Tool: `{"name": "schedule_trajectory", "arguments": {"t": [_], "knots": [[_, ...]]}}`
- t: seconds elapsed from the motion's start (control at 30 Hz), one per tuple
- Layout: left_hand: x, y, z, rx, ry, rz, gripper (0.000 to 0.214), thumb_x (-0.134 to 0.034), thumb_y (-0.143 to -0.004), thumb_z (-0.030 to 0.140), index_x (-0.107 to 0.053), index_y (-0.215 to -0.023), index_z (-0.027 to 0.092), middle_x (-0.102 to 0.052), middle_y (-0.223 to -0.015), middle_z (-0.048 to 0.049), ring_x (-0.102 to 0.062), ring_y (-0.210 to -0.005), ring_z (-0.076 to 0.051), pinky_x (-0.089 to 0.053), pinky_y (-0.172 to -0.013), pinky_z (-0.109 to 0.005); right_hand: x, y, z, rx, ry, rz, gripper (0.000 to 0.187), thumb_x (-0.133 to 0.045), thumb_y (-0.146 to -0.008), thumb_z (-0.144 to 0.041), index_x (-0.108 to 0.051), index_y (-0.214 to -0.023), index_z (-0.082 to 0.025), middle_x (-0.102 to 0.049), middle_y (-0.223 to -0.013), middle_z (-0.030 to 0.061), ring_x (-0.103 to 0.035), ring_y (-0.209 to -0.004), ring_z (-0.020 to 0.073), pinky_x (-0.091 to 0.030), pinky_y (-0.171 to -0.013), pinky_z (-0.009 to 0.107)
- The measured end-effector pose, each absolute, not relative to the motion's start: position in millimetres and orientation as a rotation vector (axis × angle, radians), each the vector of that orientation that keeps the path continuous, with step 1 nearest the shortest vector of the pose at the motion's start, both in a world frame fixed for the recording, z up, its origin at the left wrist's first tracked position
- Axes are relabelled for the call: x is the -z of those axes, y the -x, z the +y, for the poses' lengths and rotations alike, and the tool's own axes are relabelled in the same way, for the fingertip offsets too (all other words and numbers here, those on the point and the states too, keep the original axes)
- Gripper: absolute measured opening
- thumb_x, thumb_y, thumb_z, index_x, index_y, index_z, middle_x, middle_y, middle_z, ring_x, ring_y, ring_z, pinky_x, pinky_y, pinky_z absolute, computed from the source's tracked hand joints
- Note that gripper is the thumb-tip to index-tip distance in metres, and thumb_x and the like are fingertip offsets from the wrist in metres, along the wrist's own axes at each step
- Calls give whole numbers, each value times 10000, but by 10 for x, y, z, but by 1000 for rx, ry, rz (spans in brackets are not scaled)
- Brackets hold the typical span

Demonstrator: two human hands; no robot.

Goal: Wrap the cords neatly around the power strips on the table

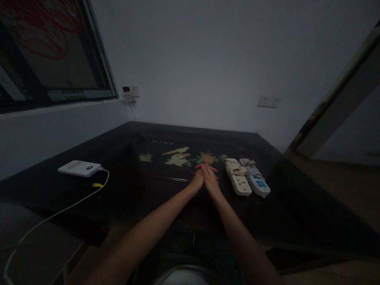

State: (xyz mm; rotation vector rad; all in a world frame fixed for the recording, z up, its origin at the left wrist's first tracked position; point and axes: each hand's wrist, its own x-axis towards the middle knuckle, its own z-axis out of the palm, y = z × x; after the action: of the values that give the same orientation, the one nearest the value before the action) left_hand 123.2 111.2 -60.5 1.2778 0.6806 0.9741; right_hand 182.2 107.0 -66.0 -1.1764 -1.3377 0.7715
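My left hand (197, 183) and my right hand (210, 179) rest together on the dark table (118, 190), near its middle. They press against each other with the fingers closed and seemingly laced; no object shows between them, though the palms are hidden. Just right of my right hand lies a cream power strip (241, 184) with its cord wound around one end. Touching or very near it is a second power strip (259, 184), with a blue socket face and a grey wound cord. Flower and bird pictures decorate the tabletop beyond my fingertips.
On the table's left lies a white power bank (80, 168) with a white cable (68, 206) running off the near edge. A yellow tag (97, 185) is beside the cable. Wall sockets (268, 101) are behind the table, and a window (53, 51) is at the left.
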Motion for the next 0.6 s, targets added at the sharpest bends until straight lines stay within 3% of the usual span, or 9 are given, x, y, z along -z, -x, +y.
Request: {"name": "schedule_trajectory", "arguments": {"t": [0.17, 0.6], "knots": [[566, -1222, 1099, -972, -1233, 646, 446, -359, -869, 512, -603, -923, 142, -621, -656, -30, -627, -605, -183, -503, -640, -324, 689, -1815, 1083, -746, 1179, -1344, 480, -318, -862, -585, -598, -840, -196, -662, -840, 87, -637, -889, 243, -460, -829, 339], [590, -1206, 1117, -970, -1229, 640, 509, -337, -887, 545, -624, -973, 134, -660, -686, -51, -654, -655, -201, -506, -652, -328, 644, -1833, 1044, -727, 1210, -1365, 435, -318, -865, -534, -582, -810, -193, -659, -812, 93, -648, -859, 246, -471, -831, 356]]}}
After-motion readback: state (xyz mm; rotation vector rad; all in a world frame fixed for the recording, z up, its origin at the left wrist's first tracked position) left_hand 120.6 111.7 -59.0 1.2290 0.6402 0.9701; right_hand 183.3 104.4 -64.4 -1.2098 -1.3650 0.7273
